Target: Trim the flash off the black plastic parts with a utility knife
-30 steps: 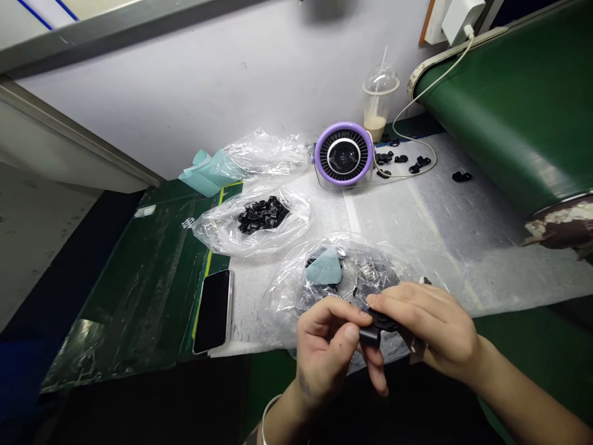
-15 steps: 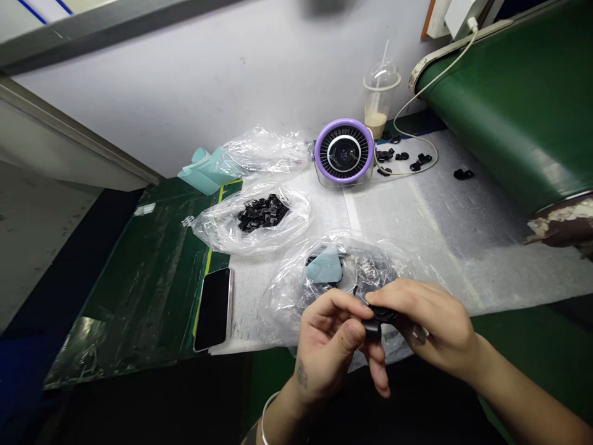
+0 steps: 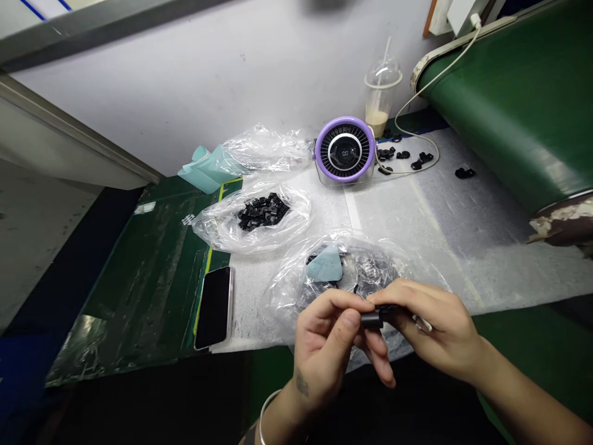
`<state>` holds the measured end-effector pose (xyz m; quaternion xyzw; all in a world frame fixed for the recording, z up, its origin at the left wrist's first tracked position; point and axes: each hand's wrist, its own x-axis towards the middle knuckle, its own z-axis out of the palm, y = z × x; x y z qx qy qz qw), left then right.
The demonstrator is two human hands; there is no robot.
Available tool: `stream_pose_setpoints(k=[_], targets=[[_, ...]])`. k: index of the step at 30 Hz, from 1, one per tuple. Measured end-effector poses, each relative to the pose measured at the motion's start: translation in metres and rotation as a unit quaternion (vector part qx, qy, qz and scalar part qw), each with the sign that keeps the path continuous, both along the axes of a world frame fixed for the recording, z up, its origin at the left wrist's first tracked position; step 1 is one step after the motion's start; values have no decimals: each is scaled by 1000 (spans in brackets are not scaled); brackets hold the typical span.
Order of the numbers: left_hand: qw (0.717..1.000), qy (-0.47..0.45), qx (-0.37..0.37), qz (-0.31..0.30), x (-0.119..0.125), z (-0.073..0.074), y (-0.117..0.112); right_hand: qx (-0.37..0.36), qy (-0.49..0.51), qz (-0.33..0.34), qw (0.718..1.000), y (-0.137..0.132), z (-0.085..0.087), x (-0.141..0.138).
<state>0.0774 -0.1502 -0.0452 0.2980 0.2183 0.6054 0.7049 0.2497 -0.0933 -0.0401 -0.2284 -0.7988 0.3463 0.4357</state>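
Note:
Between both hands is a small black plastic part [image 3: 372, 319], with a short cylindrical end toward the left. My left hand [image 3: 327, 340] pinches that end with thumb and index finger, the other fingers loosely curled below. My right hand [image 3: 430, 324] is closed around the part's other side, which its fingers partly hide. A small pale or shiny item [image 3: 422, 325] shows at the right hand's fingers; I cannot make out what it is. Just behind the hands lies an open clear plastic bag [image 3: 282, 303] with dark parts and a light-blue piece [image 3: 325, 264] in it.
A second clear bag holds many small black parts [image 3: 263, 211]. A phone [image 3: 214, 308] lies at the left. Farther back stand a purple-rimmed fan [image 3: 345, 150] and a drink cup [image 3: 377, 117], near loose black parts [image 3: 421, 161]. A green conveyor belt [image 3: 519, 93] flanks the right.
The black part has turned in my fingers, so its cylindrical end now lies more level. Both hands keep their hold, with only small shifts.

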Motion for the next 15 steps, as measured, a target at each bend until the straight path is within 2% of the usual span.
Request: stream_pose_setpoints(k=[5, 11, 15], targets=[[996, 79, -2, 40, -1, 3, -3, 23, -7, -11, 1000, 0, 0, -1], [978, 171, 62, 102, -2, 2, -6, 47, -32, -29, 998, -1, -2, -1], [977, 176, 61, 100, -4, 1, -5, 52, -43, -26, 997, -3, -3, 1]])
